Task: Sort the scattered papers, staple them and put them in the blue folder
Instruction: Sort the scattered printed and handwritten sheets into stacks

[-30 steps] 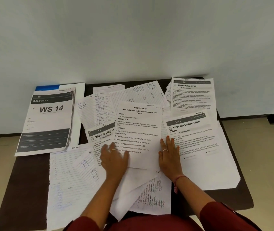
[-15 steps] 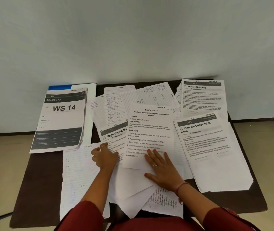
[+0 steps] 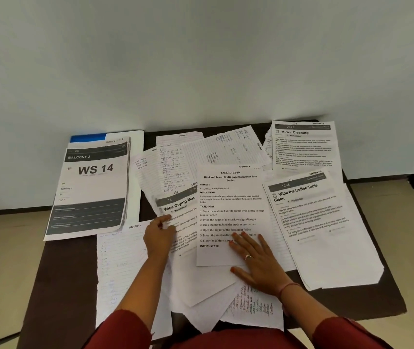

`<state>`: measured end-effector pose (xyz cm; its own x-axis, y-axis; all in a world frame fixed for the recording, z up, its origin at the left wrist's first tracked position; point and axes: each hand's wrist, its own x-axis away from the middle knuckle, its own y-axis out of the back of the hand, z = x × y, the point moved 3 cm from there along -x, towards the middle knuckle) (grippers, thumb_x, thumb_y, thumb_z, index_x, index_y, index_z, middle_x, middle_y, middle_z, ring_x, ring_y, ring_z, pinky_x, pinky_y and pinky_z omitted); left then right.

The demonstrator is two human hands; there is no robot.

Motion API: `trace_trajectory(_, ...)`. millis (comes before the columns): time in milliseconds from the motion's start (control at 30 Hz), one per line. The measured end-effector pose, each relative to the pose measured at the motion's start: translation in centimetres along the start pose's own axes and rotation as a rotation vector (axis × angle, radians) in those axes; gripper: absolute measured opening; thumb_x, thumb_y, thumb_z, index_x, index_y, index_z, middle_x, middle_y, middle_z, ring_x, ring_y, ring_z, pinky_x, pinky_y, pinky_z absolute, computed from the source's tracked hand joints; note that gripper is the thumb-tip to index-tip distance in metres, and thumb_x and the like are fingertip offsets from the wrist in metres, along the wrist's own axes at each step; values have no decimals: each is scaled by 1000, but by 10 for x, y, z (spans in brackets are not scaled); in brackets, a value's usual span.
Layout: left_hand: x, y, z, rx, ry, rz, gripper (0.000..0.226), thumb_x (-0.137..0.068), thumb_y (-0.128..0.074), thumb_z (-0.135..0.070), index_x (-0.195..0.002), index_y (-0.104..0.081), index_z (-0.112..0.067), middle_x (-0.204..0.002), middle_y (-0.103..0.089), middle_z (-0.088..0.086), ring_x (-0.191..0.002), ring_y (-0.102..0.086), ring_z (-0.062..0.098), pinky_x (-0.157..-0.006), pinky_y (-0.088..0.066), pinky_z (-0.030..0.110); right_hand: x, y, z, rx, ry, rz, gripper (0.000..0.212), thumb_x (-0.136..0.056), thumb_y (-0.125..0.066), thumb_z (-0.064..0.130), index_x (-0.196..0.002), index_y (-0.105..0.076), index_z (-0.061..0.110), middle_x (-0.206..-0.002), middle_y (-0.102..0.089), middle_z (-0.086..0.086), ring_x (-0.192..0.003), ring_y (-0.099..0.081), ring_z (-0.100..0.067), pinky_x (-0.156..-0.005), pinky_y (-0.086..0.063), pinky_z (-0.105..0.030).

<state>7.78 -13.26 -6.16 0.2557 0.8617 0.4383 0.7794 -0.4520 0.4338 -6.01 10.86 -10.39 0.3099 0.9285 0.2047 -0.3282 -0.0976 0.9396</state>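
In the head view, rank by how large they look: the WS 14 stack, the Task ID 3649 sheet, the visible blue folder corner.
1. WS 14 stack, largest, though not by a wide margin.
2. Task ID 3649 sheet, partly covered by the right hand.
3. Blue folder corner, a small strip; the rest is hidden.

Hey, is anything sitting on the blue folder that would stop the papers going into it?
Yes. The WS 14 stack lies on top of the blue folder at the table's far left, leaving only a blue corner showing. It would have to come off first. Neither hand touches it.
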Motion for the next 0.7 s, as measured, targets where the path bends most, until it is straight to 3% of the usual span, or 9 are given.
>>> trace_trajectory(167,6,11,-12,72,-105,-101,21,-90,-60,-4,-108,-67,-13,-91,-63,-6,-69,-53,3,-63,-46,17,-1,-1,0,-19,-3,-29,64,-96,-27,62,-149,-26,26,-157,-22,5,-146,-13,-12,-114,-9,-44)
trace_trajectory(333,6,34,-44,317,-166,-121,18,-93,-56,-6,-106,-67,-13,-101,-66,-1,-83,-62,10,-71,-55,24,-2,0,0,-21,-8,-32,62,-96,-26,62,-147,-29,28,-155,-27,6,-144,-15,-10,-113,-9,-41)
trace_trajectory(467,1,58,-70,467,-168,-146,17,-95,-54,-5,-107,-64,-10,-98,-65,-4,-82,-65,10,-62,-57,18,-2,4,-1,-15,-19,-19,60,-96,-24,63,-144,-36,29,-153,-32,7,-142,-19,-9,-112,-11,-39)
trace_trajectory(700,-7,82,-81,513,-141,-167,18,-94,-57,-9,-110,-64,-11,-101,-67,3,-84,-68,15,-70,-59,28,-1,7,1,-40,-20,-26,56,-96,-24,63,-139,-40,31,-150,-37,9,-140,-22,-8,-110,-11,-36)
